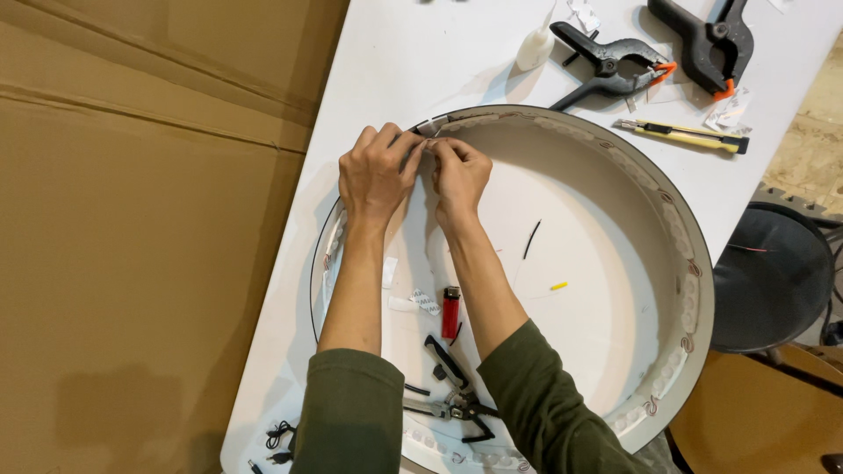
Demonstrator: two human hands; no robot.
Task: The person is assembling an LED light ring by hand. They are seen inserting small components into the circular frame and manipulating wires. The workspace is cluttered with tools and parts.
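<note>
Both forearms in olive-green sleeves reach forward, side by side. The left hand [376, 171] and right hand [458, 175] meet fingertip to fingertip, fingers curled and pinching together.

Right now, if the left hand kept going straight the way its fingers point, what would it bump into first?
The left hand points up and right, toward the right hand, whose fingertips it already meets at the round frame's rim. So it would press into that hand first, then probably the rim; depth is hard to judge.
</note>
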